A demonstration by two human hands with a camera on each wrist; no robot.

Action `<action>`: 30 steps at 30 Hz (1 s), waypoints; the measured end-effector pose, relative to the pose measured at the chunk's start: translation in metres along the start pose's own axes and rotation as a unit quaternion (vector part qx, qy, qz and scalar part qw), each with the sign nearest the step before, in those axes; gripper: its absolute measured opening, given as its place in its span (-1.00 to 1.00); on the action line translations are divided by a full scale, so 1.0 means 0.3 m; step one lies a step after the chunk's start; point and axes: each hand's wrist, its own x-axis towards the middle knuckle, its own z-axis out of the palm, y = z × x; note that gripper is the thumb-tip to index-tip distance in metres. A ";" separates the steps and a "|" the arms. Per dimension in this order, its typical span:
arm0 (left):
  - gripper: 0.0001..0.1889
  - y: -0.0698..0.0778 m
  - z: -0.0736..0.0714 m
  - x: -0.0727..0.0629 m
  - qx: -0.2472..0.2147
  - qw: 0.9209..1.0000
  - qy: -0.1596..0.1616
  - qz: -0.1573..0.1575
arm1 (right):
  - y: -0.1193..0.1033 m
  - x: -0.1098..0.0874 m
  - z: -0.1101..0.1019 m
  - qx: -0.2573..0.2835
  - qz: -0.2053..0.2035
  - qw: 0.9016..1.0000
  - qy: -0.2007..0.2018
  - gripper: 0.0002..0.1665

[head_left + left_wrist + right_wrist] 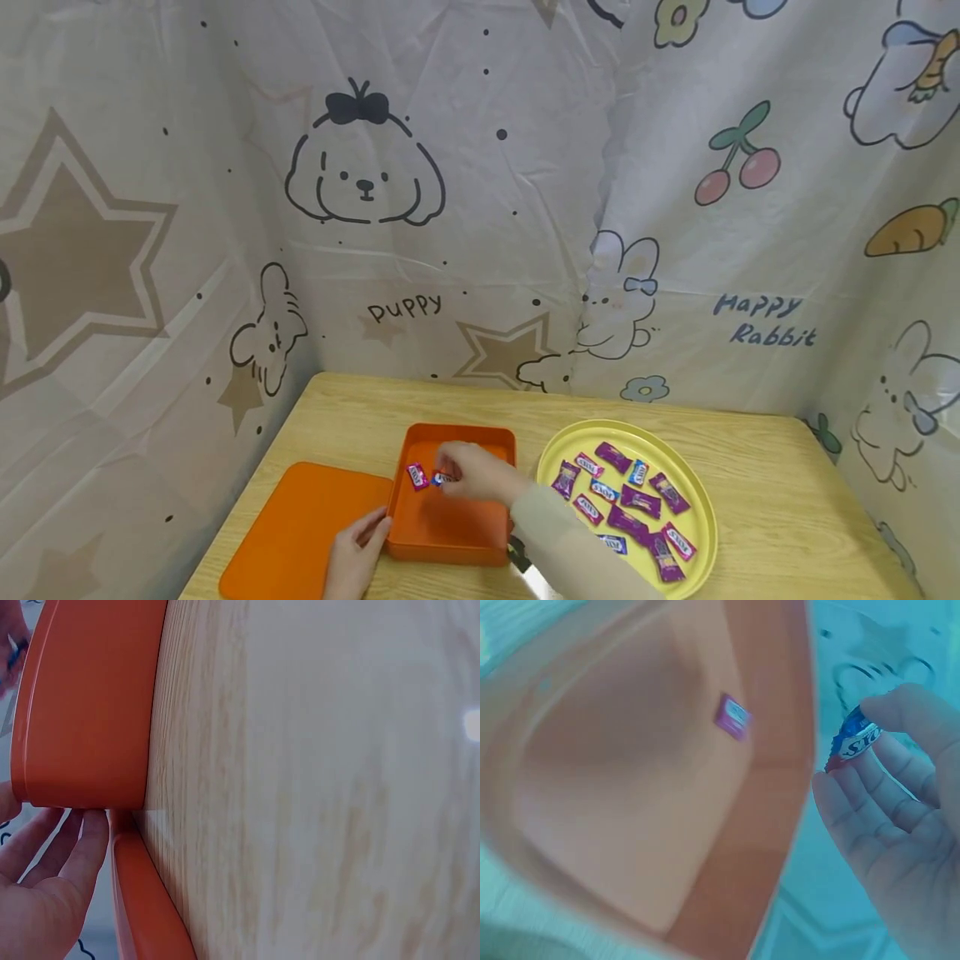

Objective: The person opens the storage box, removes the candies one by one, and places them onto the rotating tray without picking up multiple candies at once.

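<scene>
My right hand (pixel 480 473) is over the orange box (pixel 448 553), pinching a blue-wrapped candy (pixel 857 741) between thumb and fingertips. In the right wrist view the candy appears above the box's rim, printed with white lettering. Inside the box lies a pink-wrapped candy (pixel 417 477), near the left wall. My left hand (pixel 356 553) is at the box's front left corner. Its fairly straight fingers (pixel 88 838) touch the outer wall, and one fingertip is near the rim. The palm side of the right hand (pixel 907 832) shows in its wrist view.
A round yellow tray (pixel 705 521) at the right bears several purple, pink and blue wrapped candies. An orange lid (pixel 300 525) lies left of the box. Behind the wooden table (pixel 780 500) hangs a printed cloth (pixel 510 217).
</scene>
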 end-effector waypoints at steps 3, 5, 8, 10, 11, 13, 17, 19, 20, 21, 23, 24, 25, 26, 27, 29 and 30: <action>-0.54 0.001 0.001 0.001 0.000 1.000 0.000 -0.001 | 0.021 -0.063 -0.041 0.042 0.003 0.998 0.037 -0.80; -0.54 0.000 0.001 0.002 0.002 1.000 -0.001 -0.002 | 0.038 -0.111 -0.066 0.065 0.012 0.996 0.054 -0.79; -0.52 -0.004 0.000 0.003 0.003 1.000 -0.002 -0.009 | 0.069 -0.188 -0.097 0.086 0.030 0.993 0.075 -0.77; -0.52 -0.006 -0.001 0.004 0.005 1.000 -0.003 -0.012 | 0.092 -0.242 -0.112 0.086 0.043 0.992 0.085 -0.78; -0.52 -0.007 -0.001 0.005 0.006 1.000 -0.003 -0.012 | 0.106 -0.269 -0.117 0.083 0.048 0.991 0.091 -0.78; -0.51 -0.008 -0.001 0.005 0.006 1.000 -0.003 -0.011 | 0.134 -0.324 -0.126 0.071 0.057 0.991 0.100 -0.79; -0.52 -0.009 0.000 0.005 0.005 1.000 -0.004 -0.004 | 0.188 -0.431 -0.140 0.055 0.072 0.990 0.109 -0.79; -0.52 -0.009 0.000 0.005 0.003 1.000 -0.005 -0.002 | 0.213 -0.482 -0.147 0.054 0.081 0.989 0.111 -0.80; -0.52 -0.010 0.000 0.005 0.003 1.000 -0.005 -0.002 | 0.224 -0.507 -0.150 0.056 0.087 0.988 0.113 -0.80; -0.52 -0.010 0.000 0.005 0.002 1.000 -0.004 -0.002 | 0.236 -0.532 -0.154 0.057 0.093 0.987 0.115 -0.80; -0.52 -0.009 0.000 0.005 0.004 1.000 -0.006 -0.001 | 0.259 -0.579 -0.162 0.057 0.105 0.985 0.121 -0.80; -0.53 -0.009 0.001 0.005 0.005 1.000 -0.006 -0.001 | 0.271 -0.601 -0.166 0.058 0.112 0.984 0.123 -0.80; -0.53 -0.008 0.000 0.005 0.005 1.000 -0.006 0.000 | 0.282 -0.622 -0.169 0.060 0.119 0.984 0.122 -0.80; -0.53 -0.007 0.000 0.005 0.008 1.000 -0.005 0.000 | 0.292 -0.642 -0.172 0.061 0.126 0.983 0.120 -0.80; -0.53 -0.006 0.000 0.005 0.011 1.000 -0.003 0.001 | 0.301 -0.661 -0.173 0.063 0.135 0.982 0.118 -0.80; -0.53 -0.003 -0.001 0.004 0.017 1.000 -0.002 -0.001 | 0.317 -0.694 -0.171 0.069 0.152 0.980 0.106 -0.79; -0.53 -0.001 -0.002 0.004 0.019 1.000 -0.003 -0.003 | 0.325 -0.709 -0.168 0.072 0.159 0.980 0.098 -0.79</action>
